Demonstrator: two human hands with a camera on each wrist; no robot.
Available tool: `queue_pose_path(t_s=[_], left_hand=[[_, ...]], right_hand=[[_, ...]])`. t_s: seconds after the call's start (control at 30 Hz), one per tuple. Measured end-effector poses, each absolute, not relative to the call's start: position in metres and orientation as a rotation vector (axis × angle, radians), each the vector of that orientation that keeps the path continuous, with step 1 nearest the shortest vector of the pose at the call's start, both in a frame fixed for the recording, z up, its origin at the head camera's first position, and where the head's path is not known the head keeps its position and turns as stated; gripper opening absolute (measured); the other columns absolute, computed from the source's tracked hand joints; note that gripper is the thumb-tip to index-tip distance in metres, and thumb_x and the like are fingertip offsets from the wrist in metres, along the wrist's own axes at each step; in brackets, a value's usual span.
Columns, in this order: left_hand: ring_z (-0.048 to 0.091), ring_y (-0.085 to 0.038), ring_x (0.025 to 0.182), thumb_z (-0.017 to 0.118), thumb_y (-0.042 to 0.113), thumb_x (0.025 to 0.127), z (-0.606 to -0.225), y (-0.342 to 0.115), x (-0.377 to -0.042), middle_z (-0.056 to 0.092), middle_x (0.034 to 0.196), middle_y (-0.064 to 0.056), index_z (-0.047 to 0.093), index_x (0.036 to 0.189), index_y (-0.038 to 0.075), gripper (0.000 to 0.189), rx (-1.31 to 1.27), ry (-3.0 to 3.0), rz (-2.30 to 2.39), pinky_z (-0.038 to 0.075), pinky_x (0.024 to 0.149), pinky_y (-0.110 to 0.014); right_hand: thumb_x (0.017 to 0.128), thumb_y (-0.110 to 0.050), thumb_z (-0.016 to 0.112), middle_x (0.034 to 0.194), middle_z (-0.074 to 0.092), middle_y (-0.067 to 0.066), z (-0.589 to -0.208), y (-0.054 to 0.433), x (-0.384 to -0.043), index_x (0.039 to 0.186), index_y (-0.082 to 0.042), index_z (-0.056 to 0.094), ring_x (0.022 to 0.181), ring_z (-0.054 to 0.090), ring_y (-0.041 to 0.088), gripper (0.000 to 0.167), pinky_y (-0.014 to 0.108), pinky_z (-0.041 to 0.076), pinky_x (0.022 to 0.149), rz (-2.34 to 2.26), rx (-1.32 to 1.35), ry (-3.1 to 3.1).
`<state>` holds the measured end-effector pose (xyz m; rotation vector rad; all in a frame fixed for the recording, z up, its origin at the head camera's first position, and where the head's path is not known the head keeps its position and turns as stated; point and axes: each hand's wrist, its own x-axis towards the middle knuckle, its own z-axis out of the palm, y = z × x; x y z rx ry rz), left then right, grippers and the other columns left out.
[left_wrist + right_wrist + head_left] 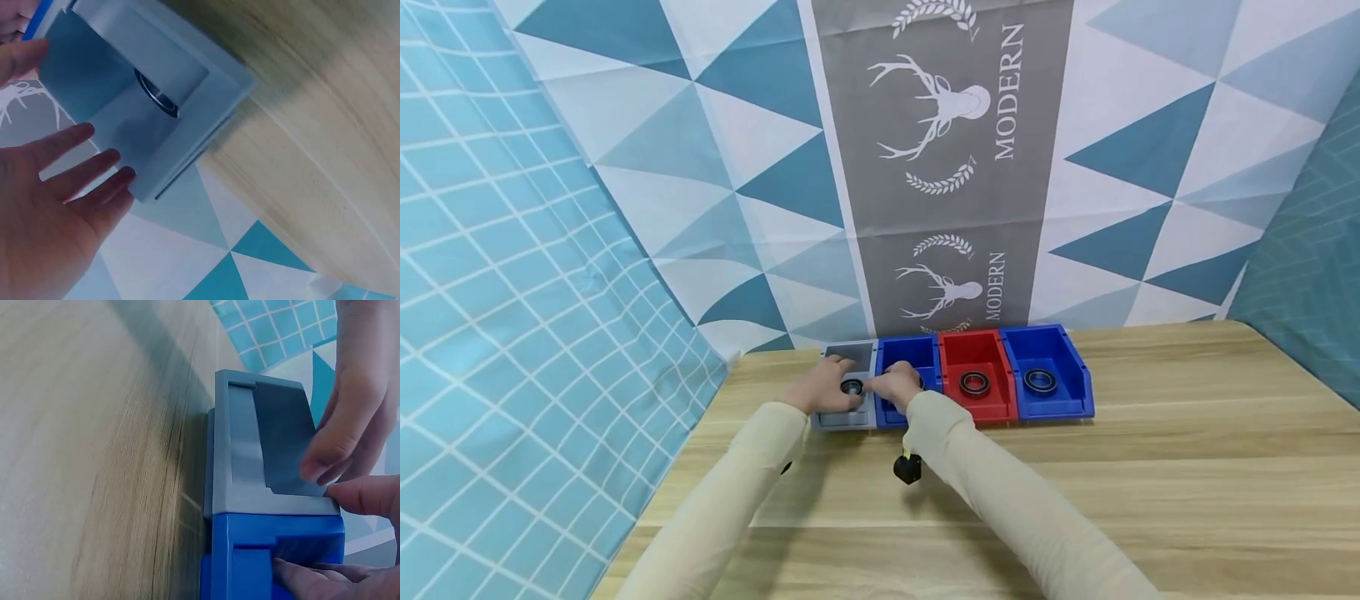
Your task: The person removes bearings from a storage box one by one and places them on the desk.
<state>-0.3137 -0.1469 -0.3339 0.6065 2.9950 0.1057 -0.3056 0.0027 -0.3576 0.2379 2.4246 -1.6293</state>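
Observation:
My left hand (831, 387) reaches over the grey bin (842, 421), its fingers spread apart and empty in the left wrist view. A black-rimmed bearing (852, 387) lies in that bin beside these fingers. My right hand (897, 385) is at the adjoining blue bin (250, 523). Its thumb (362, 494) touches the top edge of the grey bin's side wall, while its other fingers (306, 579) reach down inside the blue bin. The fingertips there are hidden, so I cannot tell whether they hold something.
To the right, joined in the same row, stand a red bin (955, 343) with a bearing (974, 383) and another blue bin (1037, 337) with a bearing (1041, 382). Patterned cloth (775, 167) hangs behind the wooden table (1187, 450). A black wrist camera (907, 468) hangs below the right wrist.

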Motion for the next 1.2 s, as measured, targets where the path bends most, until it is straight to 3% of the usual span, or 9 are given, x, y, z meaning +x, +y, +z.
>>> queue_pose_path(t_s=[0.53,0.73,1.03,1.2], left_hand=[[0.047,-0.034,0.131,0.069,0.041,0.081,-0.337,-0.144,-0.332,0.048,0.144,-0.016,0.044,0.144,0.010,0.075,0.592,2.918,-0.109,0.043,0.106,-0.051],[0.044,-0.034,0.134,0.068,0.045,0.081,-0.343,-0.141,-0.342,0.046,0.146,-0.015,0.043,0.145,0.011,0.077,0.603,2.908,-0.217,0.040,0.109,-0.051],[0.044,-0.033,0.135,0.071,0.042,0.079,-0.348,-0.135,-0.347,0.043,0.149,-0.014,0.041,0.146,0.011,0.080,0.591,2.858,-0.185,0.042,0.106,-0.052],[0.047,-0.031,0.133,0.076,0.034,0.077,-0.350,-0.135,-0.349,0.047,0.146,-0.014,0.040,0.146,0.011,0.081,0.525,2.848,-0.110,0.045,0.104,-0.051]], right_hand=[[0.078,-0.021,0.076,0.136,0.055,0.018,-0.364,0.000,-0.308,0.130,-0.002,0.057,0.117,0.055,0.032,0.059,0.052,0.046,0.101,-1.729,0.312,2.329],[0.077,-0.019,0.076,0.131,0.058,0.017,-0.363,0.001,-0.309,0.129,0.000,0.057,0.109,0.057,0.030,0.058,0.050,0.048,0.100,-1.735,0.317,2.327],[0.078,-0.021,0.076,0.134,0.056,0.016,-0.362,0.003,-0.308,0.129,-0.002,0.058,0.113,0.057,0.029,0.057,0.047,0.050,0.098,-1.716,0.322,2.343],[0.076,-0.022,0.077,0.129,0.058,0.015,-0.364,0.004,-0.310,0.127,-0.005,0.060,0.103,0.059,0.025,0.056,0.044,0.052,0.092,-1.715,0.325,2.345]])
